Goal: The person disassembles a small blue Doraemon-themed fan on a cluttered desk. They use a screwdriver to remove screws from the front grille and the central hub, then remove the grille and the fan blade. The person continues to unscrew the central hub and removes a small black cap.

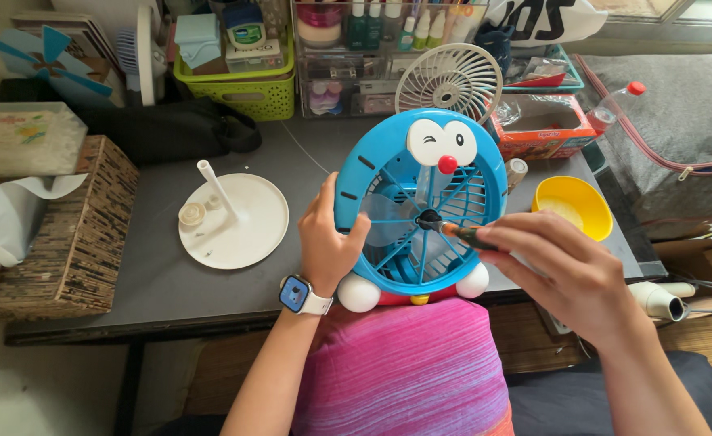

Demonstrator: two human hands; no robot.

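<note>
Although it fills the middle of the frame, the blue cartoon-cat desk fan (420, 206) looks like a light thing: thin moulded plastic, hollow, with a grille of slim blue ribs that I would judge easy to bend or snap if squeezed. It stands tilted on its white feet at the near edge of the dark desk (162, 274), leaning toward the person's pink-striped lap. The solid outer ring seems the sensible place to grip it, not the ribs and not the pale translucent blade behind them.

That is where the left hand (328, 238) has it, at the ring's left side; its fingers (358, 234) curl through a gap in the grille, thumb outside, closed firmly on the rim. A smartwatch with a white strap (298, 294) sits on that wrist. The right hand (558, 266), centre right, has its fingers pinched closed around a small screwdriver (461, 234) with an orange and green handle, whose tip meets the black hub at the grille's centre. The glossy plastic probably slides easily under such pressure, so the bracing hand matters.

Left of the fan lies a round white base plate with an upright post (235, 218), well apart from it. A yellow bowl (572, 206) sits to the right, a small white fan (453, 77) stands behind, and a green basket of toiletries (243, 89) is at the upper left of centre.
</note>
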